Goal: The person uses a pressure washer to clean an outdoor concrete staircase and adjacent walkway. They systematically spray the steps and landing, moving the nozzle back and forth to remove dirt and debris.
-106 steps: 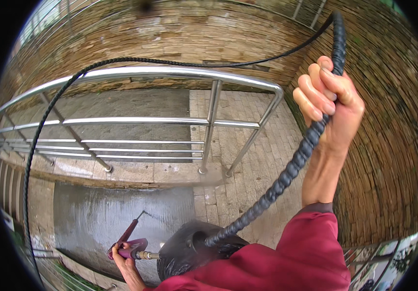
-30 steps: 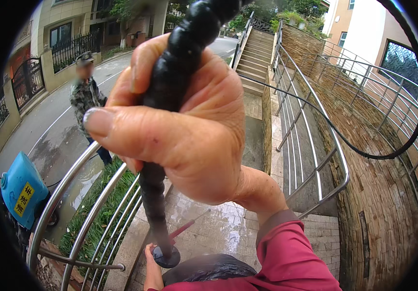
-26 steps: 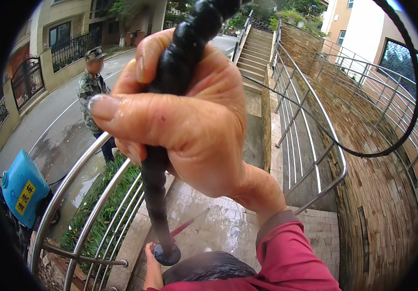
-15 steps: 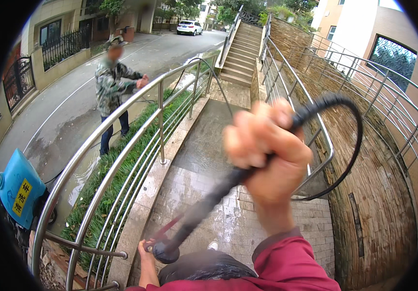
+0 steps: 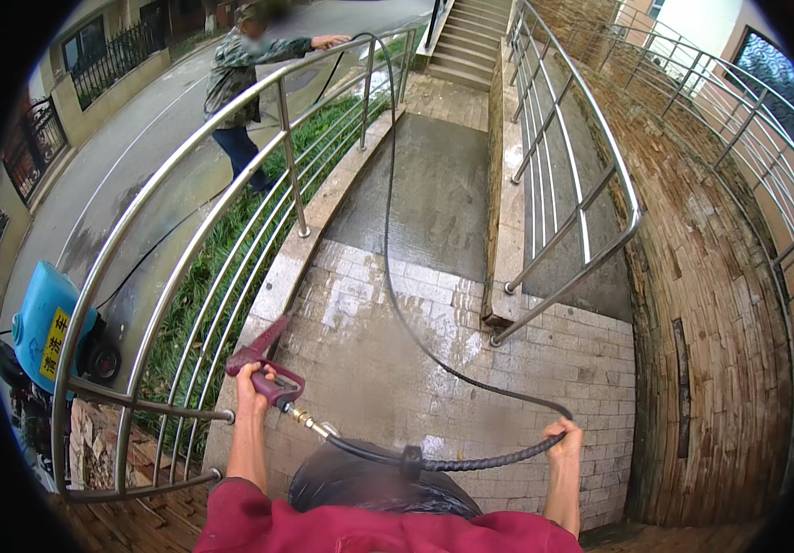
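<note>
Low on the left, my left hand (image 5: 251,382) is closed around the grip of a maroon pressure-washer spray gun (image 5: 284,391), whose nozzle end points up and away. A brass fitting (image 5: 303,417) joins the gun to a black hose (image 5: 485,464). The hose's spiral-wrapped section crosses in front of my body into my right hand (image 5: 563,441), which is closed on it at the lower right. Beyond that hand the hose bends back over the wet paving and climbs to the top of the left railing.
A metal railing (image 5: 159,276) curves along my left, with another railing (image 5: 563,267) by the ramp at right. Behind the left one, a person in a camouflage jacket (image 5: 236,78) has a hand on it near the hose. A blue tank (image 5: 45,318) stands at far left; steps (image 5: 466,41) rise ahead.
My right hand has dropped from close in front of the camera to the lower right, still gripping the hose. The spray gun shows more clearly. The person beyond the railing has moved ahead and reached onto it.
</note>
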Tool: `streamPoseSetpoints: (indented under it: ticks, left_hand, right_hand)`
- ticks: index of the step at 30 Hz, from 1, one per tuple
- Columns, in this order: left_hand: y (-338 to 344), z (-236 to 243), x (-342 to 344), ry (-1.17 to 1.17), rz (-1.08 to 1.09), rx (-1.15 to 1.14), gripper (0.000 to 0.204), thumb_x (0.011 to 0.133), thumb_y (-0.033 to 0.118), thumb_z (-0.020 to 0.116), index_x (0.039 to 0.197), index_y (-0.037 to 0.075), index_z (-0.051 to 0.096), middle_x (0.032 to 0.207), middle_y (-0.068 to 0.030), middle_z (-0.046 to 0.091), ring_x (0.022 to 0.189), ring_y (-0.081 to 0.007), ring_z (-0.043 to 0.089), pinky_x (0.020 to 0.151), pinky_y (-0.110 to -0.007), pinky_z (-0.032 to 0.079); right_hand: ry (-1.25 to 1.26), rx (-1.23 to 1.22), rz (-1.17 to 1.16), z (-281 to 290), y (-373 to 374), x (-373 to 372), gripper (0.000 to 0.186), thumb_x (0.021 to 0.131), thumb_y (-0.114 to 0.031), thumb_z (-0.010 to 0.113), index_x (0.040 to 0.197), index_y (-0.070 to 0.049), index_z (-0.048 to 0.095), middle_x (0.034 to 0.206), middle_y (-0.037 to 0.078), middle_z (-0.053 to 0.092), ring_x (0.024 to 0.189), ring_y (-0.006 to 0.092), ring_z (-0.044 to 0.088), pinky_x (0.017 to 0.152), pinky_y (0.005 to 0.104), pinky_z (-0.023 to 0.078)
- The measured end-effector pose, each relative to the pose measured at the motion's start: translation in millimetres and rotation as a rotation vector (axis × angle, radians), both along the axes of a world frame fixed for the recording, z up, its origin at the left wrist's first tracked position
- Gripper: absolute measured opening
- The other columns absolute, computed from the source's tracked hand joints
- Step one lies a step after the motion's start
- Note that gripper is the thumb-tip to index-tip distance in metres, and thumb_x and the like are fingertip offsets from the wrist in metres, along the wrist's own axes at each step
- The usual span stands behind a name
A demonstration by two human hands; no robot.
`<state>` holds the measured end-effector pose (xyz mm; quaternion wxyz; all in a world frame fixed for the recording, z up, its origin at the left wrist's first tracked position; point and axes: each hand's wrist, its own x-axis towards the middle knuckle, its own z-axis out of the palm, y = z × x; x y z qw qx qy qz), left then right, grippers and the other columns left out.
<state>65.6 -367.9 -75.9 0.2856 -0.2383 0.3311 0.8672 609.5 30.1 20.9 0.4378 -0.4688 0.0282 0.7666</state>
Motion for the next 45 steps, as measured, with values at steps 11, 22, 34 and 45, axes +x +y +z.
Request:
streamPoseSetpoints:
  ticks: [11,22,34,45]
  left_hand:
    - [145.7,64.0,88.2,0.218,-0.232,-0.319,0.014,0.076,0.001,0.06,0.088,-0.004,0.053,0.075,-0.0119,0.057,0.061,-0.0206,0.058,0.051,-0.031,0.052]
    - [261.4,193.5,177.2,0.786,-0.529,-0.566,0.045,0.076,0.018,0.077,0.107,0.002,0.048,0.09,-0.0081,0.055,0.074,-0.0173,0.059,0.066,-0.034,0.053]
    - [321.9,248.8,153.5,1.172,-0.923,-0.485,0.055,0.078,0.031,0.078,0.113,-0.006,0.056,0.098,-0.021,0.069,0.087,-0.0293,0.07,0.079,-0.04,0.055]
    - [213.0,71.4,207.7,0.783,-1.566,-0.05,0.08,0.089,0.032,0.068,0.151,0.002,0.028,0.149,-0.0179,0.044,0.129,-0.0252,0.05,0.107,-0.04,0.04]
  right_hand:
    - [-1.01,-0.319,0.955,-253.4,-46.3,150.6,0.017,0.09,-0.013,0.051,0.079,-0.002,0.058,0.064,0.013,0.055,0.048,0.028,0.054,0.047,0.0433,0.05]
    - [-0.106,0.869,1.088,3.8,-62.2,-122.3,0.076,0.082,-0.014,0.074,0.146,0.003,0.037,0.144,0.021,0.047,0.133,0.0277,0.047,0.109,0.0394,0.039]
    - [-0.346,0.966,0.75,115.6,-36.7,-274.9,0.032,0.065,0.0,0.064,0.097,0.001,0.061,0.08,0.005,0.061,0.068,0.0145,0.059,0.062,0.0283,0.048]
    - [-0.5,0.693,0.747,52.4,5.3,-259.0,0.046,0.06,0.003,0.063,0.106,0.006,0.057,0.083,0.008,0.062,0.068,0.02,0.062,0.068,0.0331,0.054]
